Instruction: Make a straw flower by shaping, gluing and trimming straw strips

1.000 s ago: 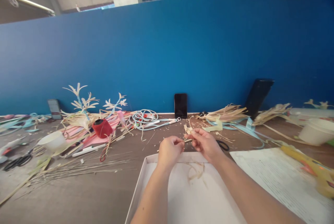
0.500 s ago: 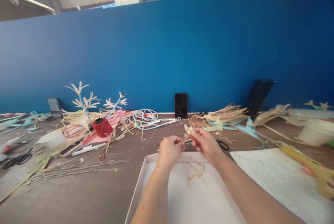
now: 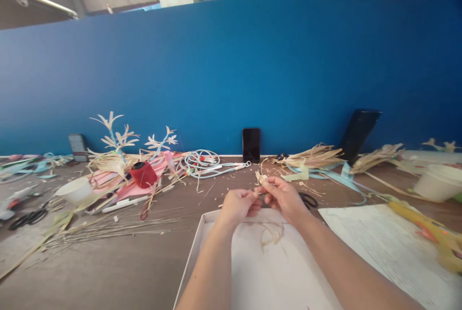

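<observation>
My left hand (image 3: 238, 205) and my right hand (image 3: 285, 198) meet above the far edge of a shallow white box (image 3: 202, 247). Between the fingertips of both I pinch a small pale straw piece (image 3: 260, 178), its frayed end sticking up past my right thumb. A few thin straw curls (image 3: 271, 237) lie inside the box just below my hands. Black scissors (image 3: 309, 200) lie on the brown table right behind my right hand.
A red thread spool (image 3: 143, 174), white cup (image 3: 75, 190), pen (image 3: 124, 203) and straw stems (image 3: 108, 228) lie at left. Straw flowers (image 3: 114, 139), cords (image 3: 202, 163) and two phones (image 3: 251, 145) line the blue wall. Printed paper (image 3: 390, 247) and a yellow glue gun (image 3: 429, 233) sit at right.
My left hand has slid slightly right, closing up against my right hand on the straw piece. The view has shifted a little.
</observation>
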Tool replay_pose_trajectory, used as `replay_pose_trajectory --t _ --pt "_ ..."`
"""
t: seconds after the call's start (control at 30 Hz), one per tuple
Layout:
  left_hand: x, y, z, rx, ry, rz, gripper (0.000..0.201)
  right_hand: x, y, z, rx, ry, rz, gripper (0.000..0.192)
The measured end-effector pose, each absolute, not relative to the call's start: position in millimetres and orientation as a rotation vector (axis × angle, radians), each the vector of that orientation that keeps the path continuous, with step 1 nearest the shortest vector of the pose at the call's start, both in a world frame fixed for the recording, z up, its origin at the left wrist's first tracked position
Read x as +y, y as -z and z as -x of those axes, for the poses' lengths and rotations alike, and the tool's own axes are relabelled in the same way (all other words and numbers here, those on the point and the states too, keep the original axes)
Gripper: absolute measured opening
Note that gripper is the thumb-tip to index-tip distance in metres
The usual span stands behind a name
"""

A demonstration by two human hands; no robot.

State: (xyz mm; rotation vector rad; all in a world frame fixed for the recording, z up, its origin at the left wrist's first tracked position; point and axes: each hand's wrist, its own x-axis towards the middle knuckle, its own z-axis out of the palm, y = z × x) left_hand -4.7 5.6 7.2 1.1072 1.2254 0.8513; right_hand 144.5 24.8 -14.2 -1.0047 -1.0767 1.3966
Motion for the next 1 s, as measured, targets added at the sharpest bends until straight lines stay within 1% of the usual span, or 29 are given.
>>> replay_pose_trajectory --t 0.13,0.37,0.5,0.73,1.0 --pt "8.2 -2.2 4.1 1.215 -0.878 -1.060 0.018 25.5 15.7 -144.7 -1.114 -1.391 1.010 0.028" --pt "7.5 -3.3 2.7 1.246 -0.896 -1.104 0.014 26.3 17.8 -146.9 -1.180 -1.409 0.986 0.026" --pt "6.2 -6.2 1.7 1.269 -0.907 -1.118 0.013 25.7 16.8 -148.3 -1.192 -1.433 0.967 0.024" --pt "5.2 -7.9 0.9 1.288 -0.900 -1.143 0.011 25.3 15.4 -147.7 -1.100 -1.455 0.974 0.029" --pt "5.7 -7.0 -0.2 1.291 -0.905 -1.141 0.011 28.4 19.1 -146.3 -1.064 -1.419 1.006 0.024"
